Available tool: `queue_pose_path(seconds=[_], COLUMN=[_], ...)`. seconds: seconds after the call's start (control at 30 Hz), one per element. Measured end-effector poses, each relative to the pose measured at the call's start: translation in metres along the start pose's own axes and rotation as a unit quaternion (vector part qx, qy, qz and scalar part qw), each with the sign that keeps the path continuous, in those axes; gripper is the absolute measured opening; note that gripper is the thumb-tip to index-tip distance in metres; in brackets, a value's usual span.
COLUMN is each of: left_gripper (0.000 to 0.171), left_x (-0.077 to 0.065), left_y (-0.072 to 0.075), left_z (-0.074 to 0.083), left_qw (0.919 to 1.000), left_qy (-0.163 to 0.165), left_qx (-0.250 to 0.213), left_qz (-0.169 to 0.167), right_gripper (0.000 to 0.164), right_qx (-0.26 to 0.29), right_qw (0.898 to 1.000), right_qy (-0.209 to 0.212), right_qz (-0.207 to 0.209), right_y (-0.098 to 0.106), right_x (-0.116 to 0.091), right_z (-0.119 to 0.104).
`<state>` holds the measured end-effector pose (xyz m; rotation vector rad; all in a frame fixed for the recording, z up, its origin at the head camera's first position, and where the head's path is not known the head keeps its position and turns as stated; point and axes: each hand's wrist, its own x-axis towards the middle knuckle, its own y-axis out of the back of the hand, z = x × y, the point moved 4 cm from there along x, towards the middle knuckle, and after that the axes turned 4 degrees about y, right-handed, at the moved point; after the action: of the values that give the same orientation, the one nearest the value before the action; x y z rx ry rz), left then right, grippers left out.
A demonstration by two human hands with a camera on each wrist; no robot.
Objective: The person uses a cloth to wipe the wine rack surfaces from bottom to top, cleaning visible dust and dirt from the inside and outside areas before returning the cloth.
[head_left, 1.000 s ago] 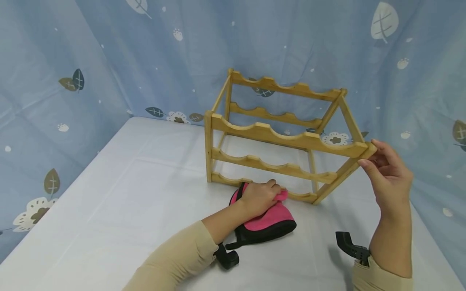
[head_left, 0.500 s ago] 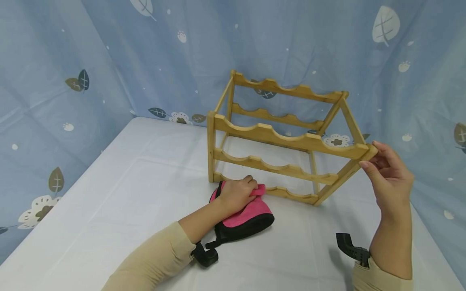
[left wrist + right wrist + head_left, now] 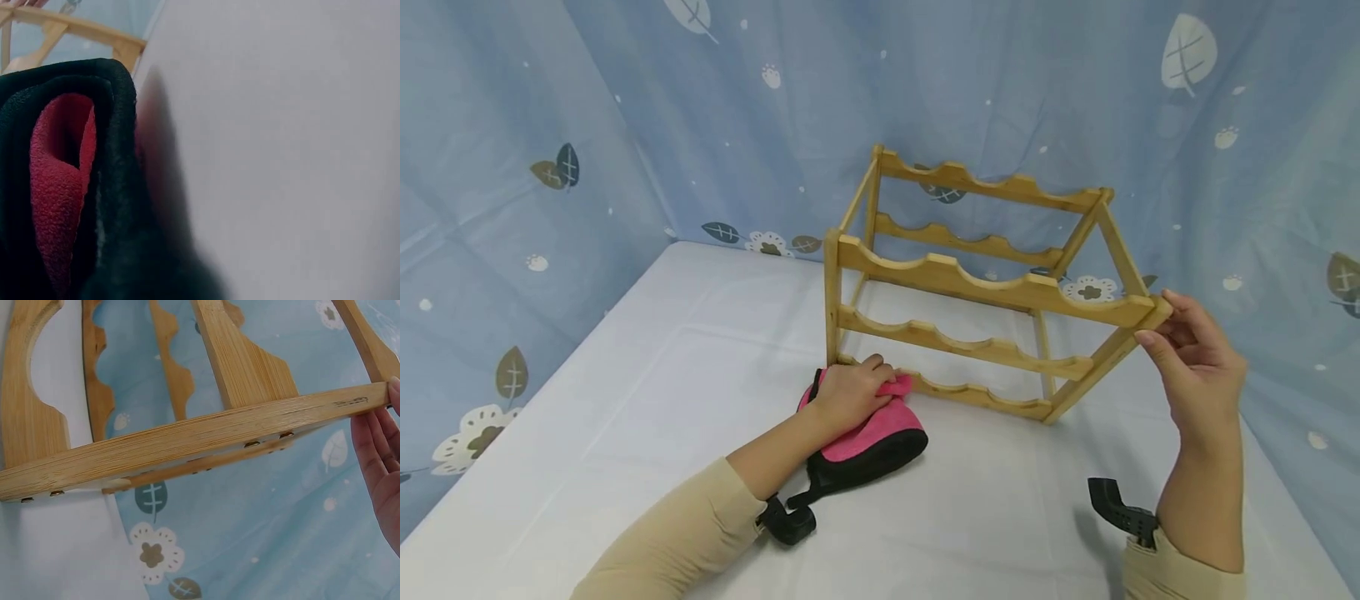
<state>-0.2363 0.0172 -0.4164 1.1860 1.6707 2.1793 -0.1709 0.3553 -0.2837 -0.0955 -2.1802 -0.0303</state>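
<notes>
A wooden wine rack (image 3: 992, 287) with scalloped rails stands on the white table in the head view. My left hand (image 3: 850, 400) grips a pink cloth with black edging (image 3: 874, 437) at the left end of the rack's bottom front rail. In the left wrist view the cloth (image 3: 56, 200) shows folds of pink fleece inside a thick black border. How far it wraps the rail is hidden behind the hand. My right hand (image 3: 1204, 367) pinches the rack's upper front right corner between thumb and fingers. Its fingers (image 3: 375, 450) hold the post end in the right wrist view.
The white-covered table (image 3: 647, 392) runs left of and in front of the rack. Behind and at both sides hangs a blue curtain (image 3: 820, 108) with leaf and flower prints, close to the rack's back. Black camera mounts (image 3: 1123, 510) sit on both wrists.
My left hand has slid left along the bottom front rail with the pink cloth, from near its middle to its left end. The right hand keeps hold of the corner, and the rack stands still.
</notes>
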Motion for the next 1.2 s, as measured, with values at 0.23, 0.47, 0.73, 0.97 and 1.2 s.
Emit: queue_pose_path(seconds=[0.23, 0.47, 0.73, 0.97, 1.2], left_gripper=[0.016, 0.023, 0.023, 0.022, 0.023], left_x=[-0.012, -0.025, -0.038, -0.053, -0.058], left_y=[0.007, 0.011, 0.017, 0.028, 0.034], left_z=[-0.025, -0.04, -0.056, -0.069, -0.08], left_qw=[0.9991, 0.9956, 0.9877, 0.9718, 0.9447], left_qy=[0.036, 0.049, 0.061, 0.099, 0.139], left_qx=[-0.003, -0.029, -0.05, -0.087, -0.153], left_qz=[0.023, 0.075, 0.135, 0.195, 0.255], right_gripper=[0.044, 0.045, 0.044, 0.044, 0.044], right_qx=[-0.009, -0.008, -0.031, -0.013, 0.007], right_qw=[1.0, 1.0, 0.999, 1.0, 1.0], right_qy=[-0.004, -0.011, -0.01, -0.004, -0.001], right_qz=[0.009, 0.012, 0.006, 0.0, 0.015], right_y=[0.002, 0.002, 0.0, -0.002, -0.004], right_x=[0.0, 0.0, 0.001, 0.001, -0.002], right_z=[0.0, 0.0, 0.0, 0.0, -0.001])
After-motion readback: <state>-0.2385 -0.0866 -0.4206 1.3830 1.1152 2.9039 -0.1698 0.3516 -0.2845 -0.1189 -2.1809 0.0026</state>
